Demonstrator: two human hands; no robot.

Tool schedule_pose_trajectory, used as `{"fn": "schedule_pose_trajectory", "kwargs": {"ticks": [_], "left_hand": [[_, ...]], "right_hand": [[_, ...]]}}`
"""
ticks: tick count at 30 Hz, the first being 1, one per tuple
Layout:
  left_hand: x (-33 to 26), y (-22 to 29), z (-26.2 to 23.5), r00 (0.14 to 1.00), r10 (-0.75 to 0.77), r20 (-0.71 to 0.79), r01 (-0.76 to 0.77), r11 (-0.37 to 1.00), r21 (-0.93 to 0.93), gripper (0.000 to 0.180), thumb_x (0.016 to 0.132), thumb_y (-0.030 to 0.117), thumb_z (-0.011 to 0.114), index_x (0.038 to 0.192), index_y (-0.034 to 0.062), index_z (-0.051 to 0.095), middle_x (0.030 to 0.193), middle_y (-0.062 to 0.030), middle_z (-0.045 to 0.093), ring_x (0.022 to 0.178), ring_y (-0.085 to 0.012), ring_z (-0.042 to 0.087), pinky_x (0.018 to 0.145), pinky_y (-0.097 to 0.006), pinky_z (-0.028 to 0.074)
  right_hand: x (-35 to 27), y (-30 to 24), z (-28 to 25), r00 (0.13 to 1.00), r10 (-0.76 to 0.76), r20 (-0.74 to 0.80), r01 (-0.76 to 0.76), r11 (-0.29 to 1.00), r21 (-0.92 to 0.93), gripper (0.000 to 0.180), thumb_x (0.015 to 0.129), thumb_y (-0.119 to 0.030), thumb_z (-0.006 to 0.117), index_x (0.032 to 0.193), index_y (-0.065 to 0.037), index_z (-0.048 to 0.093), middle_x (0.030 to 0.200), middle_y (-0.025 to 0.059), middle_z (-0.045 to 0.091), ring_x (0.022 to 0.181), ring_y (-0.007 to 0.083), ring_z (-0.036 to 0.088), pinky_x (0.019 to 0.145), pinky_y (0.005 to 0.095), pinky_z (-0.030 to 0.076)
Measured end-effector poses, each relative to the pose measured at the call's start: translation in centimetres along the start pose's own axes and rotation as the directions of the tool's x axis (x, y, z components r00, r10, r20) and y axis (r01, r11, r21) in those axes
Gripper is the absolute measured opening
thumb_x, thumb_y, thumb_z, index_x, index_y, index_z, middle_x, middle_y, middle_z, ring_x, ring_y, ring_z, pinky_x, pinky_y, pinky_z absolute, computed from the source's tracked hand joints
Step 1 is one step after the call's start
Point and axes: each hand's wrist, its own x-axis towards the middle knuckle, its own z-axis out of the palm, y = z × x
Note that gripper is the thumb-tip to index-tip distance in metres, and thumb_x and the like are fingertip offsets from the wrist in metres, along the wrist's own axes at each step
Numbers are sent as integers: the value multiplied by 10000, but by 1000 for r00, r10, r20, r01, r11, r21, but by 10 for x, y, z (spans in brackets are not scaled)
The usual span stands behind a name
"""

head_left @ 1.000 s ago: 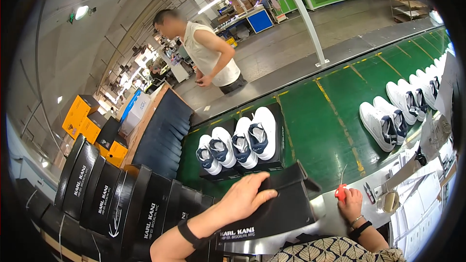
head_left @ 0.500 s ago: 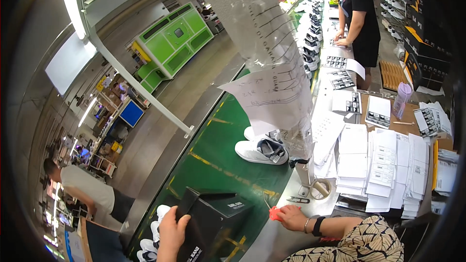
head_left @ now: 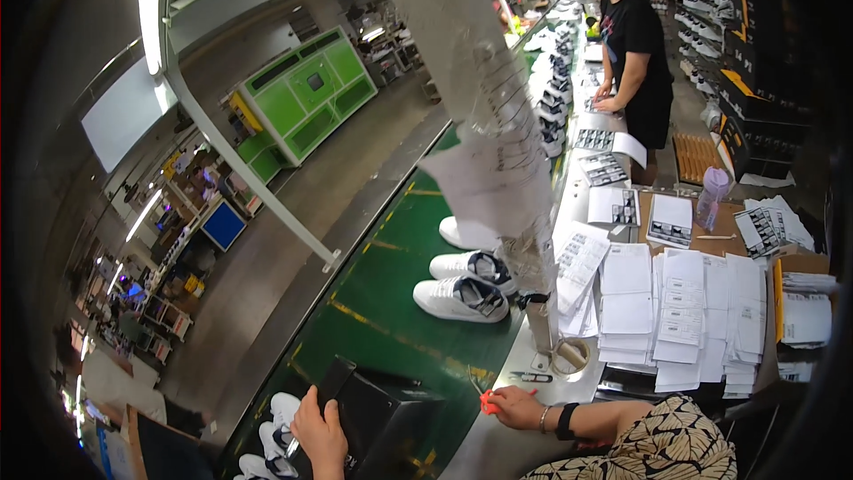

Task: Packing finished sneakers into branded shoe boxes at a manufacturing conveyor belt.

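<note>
Left hand (head_left: 320, 431) grips a black box (head_left: 391, 422) by its edge; whether it is filled cannot be told. Right hand (head_left: 518, 409), right of the box, clasps a red tool (head_left: 490, 404). White shoes (head_left: 285, 410) sit unboxed left of the left hand; another pair (head_left: 461, 300) waits unboxed on the belt (head_left: 382, 338) beyond both.

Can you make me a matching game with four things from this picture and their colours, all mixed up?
Things:
1. Big machine at the back
2. Shoe box at the left hand
3. Tool handle in the right hand
4. Sneakers near the post

Colours:
A. White with dark linings
B. Red
C. Green
D. Black

Right pairs: 1-C, 2-D, 3-B, 4-A
</note>
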Motion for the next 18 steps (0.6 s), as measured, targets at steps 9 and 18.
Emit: {"fn": "schedule_pose_trajectory", "kwargs": {"ticks": [9, 18], "left_hand": [[-6, 10, -15, 994, -101, 52, 105, 990, -98, 481, 887, 365, 477, 1190, -6, 519, 1197, -234, 525, 1137, -366, 468, 960, -397, 359], [-17, -12, -2, 997, -5, -76, 1, 999, -46, 424, 847, 286, 556, 1167, 10, 521, 1112, -170, 569, 1040, -331, 513, 912, -413, 341]], "right_hand": [[0, -5, -9, 990, 140, 17, -140, 990, 32, 279, 759, -154, 555, 1023, -71, 590, 1003, 121, 573, 961, 302, 551, 831, 391, 448], [7, 22, -10, 924, 381, 37, -383, 921, 68, 358, 714, -146, 576, 1045, -12, 594, 997, 190, 548, 1027, 339, 501, 902, 401, 407]]}}
